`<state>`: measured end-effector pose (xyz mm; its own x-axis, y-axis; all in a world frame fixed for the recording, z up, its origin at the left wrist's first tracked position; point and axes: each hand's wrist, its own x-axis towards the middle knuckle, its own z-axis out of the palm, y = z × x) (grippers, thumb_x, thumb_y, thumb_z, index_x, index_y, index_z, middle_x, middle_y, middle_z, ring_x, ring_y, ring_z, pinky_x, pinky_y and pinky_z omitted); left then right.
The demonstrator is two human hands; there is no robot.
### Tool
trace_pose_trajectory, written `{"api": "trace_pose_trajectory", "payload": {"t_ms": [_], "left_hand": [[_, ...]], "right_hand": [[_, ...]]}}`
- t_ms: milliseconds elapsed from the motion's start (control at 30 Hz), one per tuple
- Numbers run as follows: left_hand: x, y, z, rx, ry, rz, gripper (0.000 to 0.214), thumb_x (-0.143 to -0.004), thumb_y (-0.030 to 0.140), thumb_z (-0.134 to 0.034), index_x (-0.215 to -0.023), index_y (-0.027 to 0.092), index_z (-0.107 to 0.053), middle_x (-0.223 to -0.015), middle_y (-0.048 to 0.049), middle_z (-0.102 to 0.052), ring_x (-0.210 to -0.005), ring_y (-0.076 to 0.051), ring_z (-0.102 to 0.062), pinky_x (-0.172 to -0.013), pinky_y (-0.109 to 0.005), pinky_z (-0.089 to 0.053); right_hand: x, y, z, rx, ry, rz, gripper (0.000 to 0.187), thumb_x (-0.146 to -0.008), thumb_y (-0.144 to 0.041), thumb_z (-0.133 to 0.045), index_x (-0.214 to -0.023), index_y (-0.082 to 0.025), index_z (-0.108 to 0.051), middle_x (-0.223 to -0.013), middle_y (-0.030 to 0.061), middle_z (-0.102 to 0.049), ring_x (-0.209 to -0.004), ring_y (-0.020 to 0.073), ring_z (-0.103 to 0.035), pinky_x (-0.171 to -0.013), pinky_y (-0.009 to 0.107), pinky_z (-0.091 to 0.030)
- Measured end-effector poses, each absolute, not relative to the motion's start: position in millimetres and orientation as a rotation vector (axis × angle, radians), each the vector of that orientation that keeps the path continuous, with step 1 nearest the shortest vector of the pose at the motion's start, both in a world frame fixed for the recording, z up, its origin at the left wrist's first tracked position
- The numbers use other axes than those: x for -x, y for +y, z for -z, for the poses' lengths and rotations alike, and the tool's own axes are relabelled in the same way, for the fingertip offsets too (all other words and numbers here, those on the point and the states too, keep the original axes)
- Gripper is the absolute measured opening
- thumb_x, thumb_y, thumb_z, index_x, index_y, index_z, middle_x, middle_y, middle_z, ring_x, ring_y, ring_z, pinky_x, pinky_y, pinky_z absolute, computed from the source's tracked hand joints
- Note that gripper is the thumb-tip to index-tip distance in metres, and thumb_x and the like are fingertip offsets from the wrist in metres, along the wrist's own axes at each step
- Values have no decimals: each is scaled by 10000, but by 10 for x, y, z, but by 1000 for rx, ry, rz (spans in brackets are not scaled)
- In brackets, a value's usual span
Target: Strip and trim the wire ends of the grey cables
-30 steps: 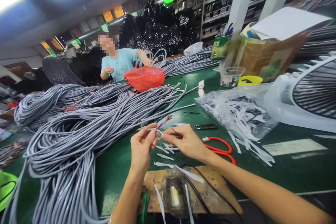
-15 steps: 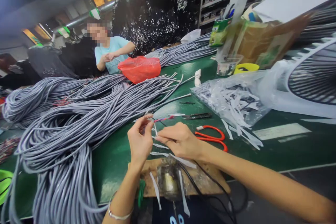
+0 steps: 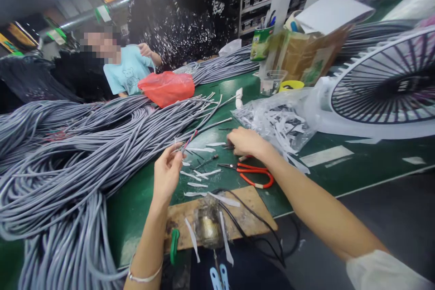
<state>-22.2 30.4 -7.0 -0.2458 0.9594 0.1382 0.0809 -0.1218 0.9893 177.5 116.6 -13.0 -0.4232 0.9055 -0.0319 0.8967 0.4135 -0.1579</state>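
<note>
My left hand (image 3: 167,170) is closed in a pinch round a grey cable's end, where thin pink and dark wires (image 3: 190,139) stick up past the fingertips. Over the table to the right, my right hand (image 3: 247,141) has its fingers curled down on a slim dark tool (image 3: 229,146), mostly hidden under them. Just below that hand lie scissors with red handles (image 3: 255,175), their blades pointing left. Several thin white strips (image 3: 199,175) and a short dark rod (image 3: 205,161) are scattered on the green table between my hands.
Grey cable bundles (image 3: 102,154) cover the left side. A bag of white strips (image 3: 282,120) and a fan (image 3: 387,86) stand right. A motor-like device (image 3: 208,227) sits on a wooden board (image 3: 261,217) before me. Across the table, a person (image 3: 131,70) is beside a red bag (image 3: 166,88).
My right hand has left the left hand's fingertips and moved right onto the dark tool. My left hand keeps the wires. The camera view has turned right; the person opposite has raised one hand.
</note>
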Motion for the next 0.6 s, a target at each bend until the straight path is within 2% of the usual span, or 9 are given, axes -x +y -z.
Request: {"api": "trace_pose_trajectory", "payload": {"t_ms": [167, 300, 367, 467, 600], "left_hand": [[247, 300, 131, -1292, 1454, -1479, 309, -655, 412, -669, -733, 116, -624, -535, 15, -546, -430, -62, -435, -413, -171, -325], [247, 285, 112, -1290, 1417, -1515, 350, -664, 464, -661, -700, 124, -586, -510, 28, -526, -390, -52, -413, -388, -170, -308], [237, 272, 87, -1237, 1343, -1528, 380, -660, 493, -661, -683, 131, -550, -499, 47, -491, -370, -38, -385, -372, -161, -288], [224, 251, 57, -1129, 1248, -1503, 426, -639, 526, -673, -675, 134, -510, -496, 69, -438, -348, -17, -349, -342, -142, -235], [215, 236, 44, -1030, 1178, -1450, 453, -608, 533, -697, -690, 143, -482, -498, 84, -408, -329, -3, -315, -315, -124, -175]], "right_hand": [[-1787, 1251, 182, 1706, -2591, -241, 136, -614, -84, -686, -697, -188, -713, -749, 102, -675, -655, 215, -641, -507, 242, -408], [-1687, 1178, 131, 1626, -2552, -232, 141, -771, -139, -570, -774, -181, -705, -797, 108, -686, -736, 239, -648, -564, 265, -417], [-1621, 1117, 109, 1449, -2478, -269, 205, -846, -163, -479, -840, -188, -682, -820, 77, -687, -764, 205, -640, -617, 253, -423], [-1502, 995, 118, 1023, -2273, -368, 231, -882, -170, -399, -875, -177, -630, -816, 49, -670, -743, 159, -615, -655, 227, -425], [-1330, 787, 193, 774, -2195, -381, 286, -926, -206, -281, -910, -176, -566, -808, 54, -632, -714, 161, -588, -639, 245, -429]]}}
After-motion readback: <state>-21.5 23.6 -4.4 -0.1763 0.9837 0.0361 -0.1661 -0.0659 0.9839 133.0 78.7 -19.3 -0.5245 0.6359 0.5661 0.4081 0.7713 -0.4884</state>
